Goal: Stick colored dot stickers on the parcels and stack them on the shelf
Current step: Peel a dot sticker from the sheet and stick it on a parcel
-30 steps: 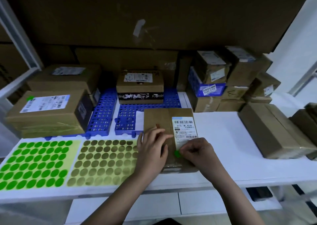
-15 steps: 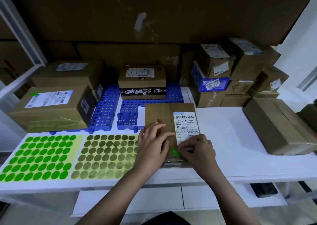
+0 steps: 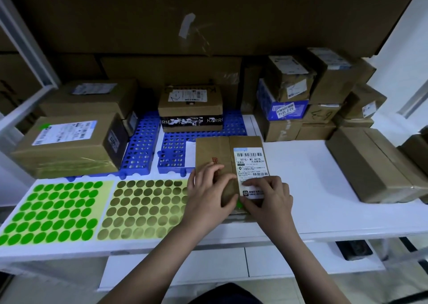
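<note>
Head view: two sticker sheets (image 3: pixel 97 211); left hand (image 3: pixel 209 196) flat on one parcel (image 3: pixel 222 155), right hand (image 3: pixel 268 199) pressing green dot (image 3: pixel 239 204).

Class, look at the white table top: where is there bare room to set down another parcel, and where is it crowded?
Bare white table lies between the parcel under the hands and the long brown box on the right, reaching to the front edge. It is crowded on the left, where the green sticker sheet and the used sheet lie, and behind, with blue trays and stacked boxes.
</note>
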Demonstrator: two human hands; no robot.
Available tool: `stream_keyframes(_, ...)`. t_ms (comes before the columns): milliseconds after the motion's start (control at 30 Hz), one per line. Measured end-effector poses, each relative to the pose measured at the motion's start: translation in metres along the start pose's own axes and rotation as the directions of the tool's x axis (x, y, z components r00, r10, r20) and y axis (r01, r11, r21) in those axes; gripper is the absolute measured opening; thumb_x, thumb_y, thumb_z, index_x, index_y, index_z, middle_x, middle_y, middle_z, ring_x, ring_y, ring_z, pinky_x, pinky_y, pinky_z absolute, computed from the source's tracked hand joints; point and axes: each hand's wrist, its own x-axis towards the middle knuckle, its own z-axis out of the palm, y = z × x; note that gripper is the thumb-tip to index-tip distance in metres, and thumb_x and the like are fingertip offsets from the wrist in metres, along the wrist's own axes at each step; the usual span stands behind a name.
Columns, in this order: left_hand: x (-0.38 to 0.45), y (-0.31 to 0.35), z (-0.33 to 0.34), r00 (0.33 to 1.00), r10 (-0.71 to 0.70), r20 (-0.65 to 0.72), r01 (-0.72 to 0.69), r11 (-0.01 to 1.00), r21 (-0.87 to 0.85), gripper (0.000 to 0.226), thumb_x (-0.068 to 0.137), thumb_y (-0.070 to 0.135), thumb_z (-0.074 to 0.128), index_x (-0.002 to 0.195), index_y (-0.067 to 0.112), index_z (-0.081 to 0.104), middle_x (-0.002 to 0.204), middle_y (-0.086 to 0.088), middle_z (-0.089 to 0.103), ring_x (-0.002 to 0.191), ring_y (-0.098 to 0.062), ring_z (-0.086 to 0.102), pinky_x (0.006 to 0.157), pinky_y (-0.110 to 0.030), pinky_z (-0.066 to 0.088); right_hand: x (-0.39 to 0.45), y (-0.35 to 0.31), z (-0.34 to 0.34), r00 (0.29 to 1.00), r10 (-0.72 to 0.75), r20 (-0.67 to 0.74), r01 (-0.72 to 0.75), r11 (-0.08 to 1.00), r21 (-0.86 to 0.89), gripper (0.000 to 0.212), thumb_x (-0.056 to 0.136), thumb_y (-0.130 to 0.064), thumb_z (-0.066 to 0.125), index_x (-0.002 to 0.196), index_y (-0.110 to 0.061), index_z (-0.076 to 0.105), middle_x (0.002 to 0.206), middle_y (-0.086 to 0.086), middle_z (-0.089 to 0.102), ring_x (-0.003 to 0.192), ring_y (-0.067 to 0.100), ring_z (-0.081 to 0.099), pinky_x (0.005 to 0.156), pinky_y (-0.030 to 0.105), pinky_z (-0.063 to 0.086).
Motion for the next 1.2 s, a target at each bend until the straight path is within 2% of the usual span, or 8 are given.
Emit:
stream_keyframes(167,0.001,0.003,0.002,0.999,-0.025,-0.03,0.026,0.999,0.048,0.041,0.079,0.055,0.041,0.113,0.036,0.057,0.126,0.004,0.046,0.125,-0.019,0.04,0.109,-0.041,0.02,-0.006,-0.002,0.005,0.999,-0.019,-0.047,0.017,0.999,-0.039,0.048,0.077,-0.055,0.05,0.122,-0.036,0.047,0.13,-0.002,0.048,0.119,0.016,0.039,0.084,0.034,0.033)
stream_keyframes(367,-0.004,-0.004,0.001,0.997,0.064,0.049,-0.068,0.993,0.091,0.049,0.081,0.058,0.04,0.124,0.036,0.048,0.136,0.001,0.041,0.138,-0.021,0.028,0.114,-0.049,0.019,-0.006,0.01,0.005,0.996,-0.026,-0.08,0.045,0.97,0.239,0.037,0.088,-0.011,0.06,0.123,-0.022,0.054,0.132,-0.001,0.045,0.121,0.012,0.043,0.097,0.027,0.036)
stream_keyframes(467,-0.006,-0.008,-0.003,0.988,0.11,0.106,-0.121,0.988,0.101,0.057,0.081,0.064,0.037,0.132,0.037,0.04,0.144,0.001,0.034,0.143,-0.019,0.016,0.116,-0.05,0.012,0.0,0.013,-0.004,0.994,0.108,-0.006,-0.094,0.891,0.444,0.04,0.092,0.002,0.053,0.119,-0.026,0.05,0.124,-0.003,0.044,0.111,-0.001,0.047,0.088,0.006,0.037)
stream_keyframes(633,-0.004,-0.009,-0.011,0.996,-0.021,0.082,0.043,0.961,-0.274,0.058,0.08,0.058,0.044,0.133,0.033,0.046,0.143,0.01,0.033,0.138,-0.005,0.018,0.116,-0.039,0.016,0.011,0.021,-0.005,0.921,0.355,0.161,-0.374,0.691,0.619,0.029,0.097,-0.01,0.048,0.123,-0.024,0.05,0.127,-0.003,0.053,0.113,0.014,0.054,0.087,0.027,0.046)
stream_keyframes(733,0.002,-0.009,-0.022,0.957,-0.289,-0.023,0.22,0.776,-0.592,0.045,0.09,0.027,0.059,0.133,0.028,0.046,0.135,0.011,0.04,0.121,0.01,0.037,0.107,-0.022,0.034,0.023,0.021,-0.011,0.87,0.426,0.25,-0.479,0.606,0.635,0.029,0.099,-0.019,0.048,0.127,-0.021,0.049,0.123,0.0,0.056,0.102,0.011,0.057,0.078,0.021,0.045)
stream_keyframes(867,0.021,-0.016,-0.03,0.77,-0.565,0.296,0.541,0.333,-0.772,0.052,0.098,0.023,0.049,0.146,0.022,0.028,0.145,0.005,0.033,0.112,0.003,0.047,0.082,-0.011,0.039,0.04,0.023,-0.015,0.789,0.434,0.436,-0.614,0.524,0.59,0.034,0.099,-0.037,0.045,0.127,-0.02,0.048,0.121,0.003,0.06,0.099,0.011,0.059,0.077,0.027,0.047)
stream_keyframes(1100,0.026,-0.024,-0.016,0.612,-0.577,0.54,0.651,-0.019,-0.759,0.046,0.096,0.044,0.043,0.135,0.02,0.044,0.122,-0.01,0.06,0.107,-0.023,0.06,0.085,-0.036,0.052,0.04,0.021,-0.011,0.655,0.37,0.659,-0.755,0.282,0.593,0.046,0.095,-0.055,0.04,0.118,-0.022,0.064,0.105,0.005,0.073,0.093,0.022,0.071,0.084,0.036,0.054)
stream_keyframes(1200,0.027,-0.016,-0.018,0.571,-0.549,0.611,0.675,-0.109,-0.73,0.046,0.095,0.051,0.041,0.122,0.019,0.059,0.104,-0.011,0.069,0.09,-0.025,0.068,0.066,-0.031,0.055,0.037,0.019,-0.012,0.638,0.345,0.688,-0.768,0.216,0.603,0.046,0.095,-0.057,0.038,0.114,-0.024,0.064,0.104,0.007,0.074,0.089,0.023,0.072,0.077,0.036,0.055)
